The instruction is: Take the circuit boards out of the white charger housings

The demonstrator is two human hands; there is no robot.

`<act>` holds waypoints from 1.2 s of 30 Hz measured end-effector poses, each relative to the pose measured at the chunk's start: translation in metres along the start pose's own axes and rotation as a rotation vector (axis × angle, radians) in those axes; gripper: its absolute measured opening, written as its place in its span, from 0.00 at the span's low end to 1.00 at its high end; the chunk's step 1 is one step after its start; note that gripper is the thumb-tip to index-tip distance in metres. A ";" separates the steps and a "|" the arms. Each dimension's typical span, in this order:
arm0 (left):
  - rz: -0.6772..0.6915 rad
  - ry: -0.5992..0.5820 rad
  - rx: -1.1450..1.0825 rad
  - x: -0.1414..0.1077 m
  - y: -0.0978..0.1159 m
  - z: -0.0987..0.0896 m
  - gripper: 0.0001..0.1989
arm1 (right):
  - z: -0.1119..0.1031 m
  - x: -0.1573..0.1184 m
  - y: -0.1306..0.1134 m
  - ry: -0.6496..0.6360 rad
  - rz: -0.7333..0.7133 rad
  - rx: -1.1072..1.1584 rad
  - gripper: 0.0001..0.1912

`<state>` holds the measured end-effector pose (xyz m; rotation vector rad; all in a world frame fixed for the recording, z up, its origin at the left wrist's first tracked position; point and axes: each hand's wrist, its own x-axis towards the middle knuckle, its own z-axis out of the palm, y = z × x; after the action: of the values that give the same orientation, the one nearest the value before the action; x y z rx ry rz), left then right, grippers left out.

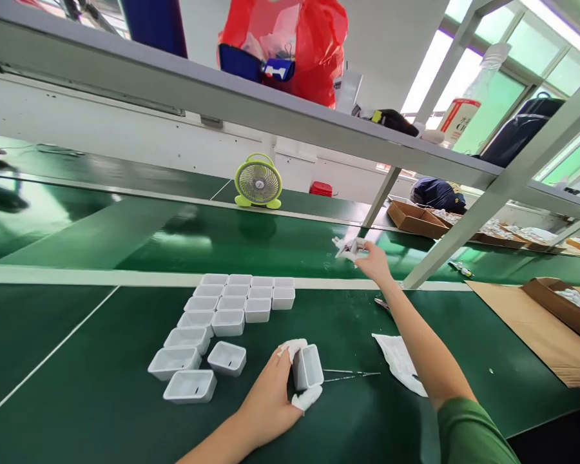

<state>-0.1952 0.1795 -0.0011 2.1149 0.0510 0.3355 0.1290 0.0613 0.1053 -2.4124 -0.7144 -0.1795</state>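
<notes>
My left hand (275,393), with white wraps on thumb and fingertip, grips a small white box (312,366) tilted on its side at the front of the green table. To its left, rows of open white boxes (229,320) stand close together, with a separate one (227,357) nearest my hand. Thin tweezers (350,374) lie right of the held box. My right hand (374,261) reaches forward over the green belt, its fingers closed on a white plastic piece (350,249). A white cloth (400,362) lies beside my right forearm, and pliers (381,304) are partly hidden behind it.
A green fan (258,183) stands beyond the belt. Overhead runs a grey shelf (270,119) bearing a red bag (314,51) and a bottle (473,96). A slanted post (464,232) rises right of my right arm. Cardboard boxes (555,299) and a bent-over person (437,194) are at the right.
</notes>
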 end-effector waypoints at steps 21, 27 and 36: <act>0.226 0.070 -0.118 -0.005 0.006 -0.013 0.29 | 0.034 -0.224 -0.028 -0.358 -0.140 1.221 0.41; 0.128 -0.017 -0.053 -0.007 0.006 -0.016 0.28 | 0.034 -0.236 -0.020 -0.453 -0.208 1.126 0.37; 0.238 -0.004 -0.090 -0.006 0.013 -0.022 0.29 | 0.032 -0.232 -0.015 -0.455 -0.410 1.058 0.30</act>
<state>-0.2083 0.1898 0.0192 2.0354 -0.2159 0.4652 -0.0769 -0.0142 0.0205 -1.2755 -1.1326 0.4911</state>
